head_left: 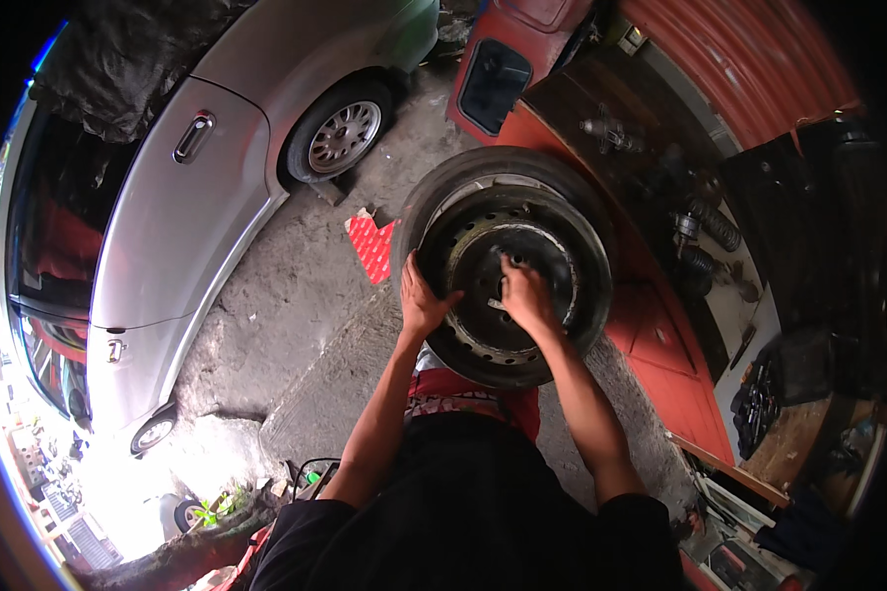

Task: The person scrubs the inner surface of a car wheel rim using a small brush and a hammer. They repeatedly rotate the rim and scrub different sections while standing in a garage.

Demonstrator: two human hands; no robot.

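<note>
In front of me lies a black steel wheel [483, 333], with a ring of small holes round its dish. It rests on a larger tyre [434, 197] that shows at its far and left sides, with a strip of pale rim between. My left hand [427, 300] lies on the steel wheel's left side, its fingers stretched along the edge and its thumb pointing inward. Near the wheel's centre, my right hand [525, 293] reaches down with its index finger extended beside a bolt hole [517, 260]. Its other fingers are curled and partly hidden; I see nothing held in it.
A silver car [187, 187] stands at the left on a concrete floor [256, 325]. A red patterned piece of card [370, 244] lies by the tyre. To the right, a workbench [601, 163] with red panels [660, 345] bears a coil spring [712, 225] and dark metal parts.
</note>
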